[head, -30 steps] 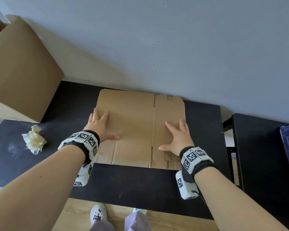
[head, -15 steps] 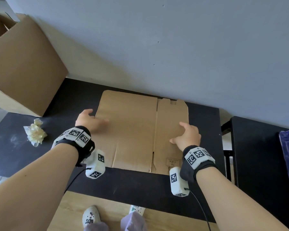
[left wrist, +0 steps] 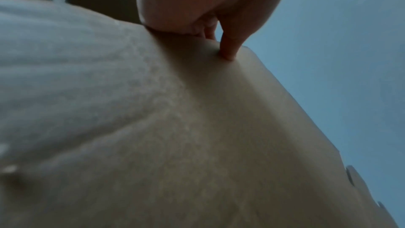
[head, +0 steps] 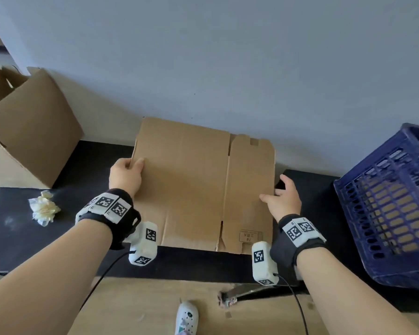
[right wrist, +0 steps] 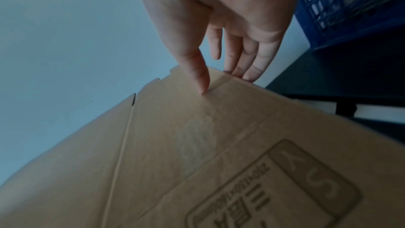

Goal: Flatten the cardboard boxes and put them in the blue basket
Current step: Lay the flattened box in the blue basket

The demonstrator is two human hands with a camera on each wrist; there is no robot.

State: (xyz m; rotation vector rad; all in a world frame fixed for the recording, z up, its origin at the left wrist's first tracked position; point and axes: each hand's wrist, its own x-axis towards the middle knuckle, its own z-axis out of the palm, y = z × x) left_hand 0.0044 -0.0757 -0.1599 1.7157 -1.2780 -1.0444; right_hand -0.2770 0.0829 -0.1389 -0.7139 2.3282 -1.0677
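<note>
Cardboard sheet (head: 203, 187), i.e. one box already flat, is gripped at both side edges and tilted up off the black desk (head: 87, 165), far edge raised toward the wall. Left hand (head: 125, 176) clamps the left edge, thumb on top, fingers under. Right hand (head: 282, 201) pinches the right edge, thumb on the face, fingers behind the edge. Step, prob.: carry to the blue basket (head: 385, 206), which sits close by on the right w/ brown showing through its slots. Next move needs a swing right, then tilt so the sheet clears the rim. Second box (head: 32, 131) at left is still unflattened; crumpled wad (head: 44, 209) on the desk near it.
</note>
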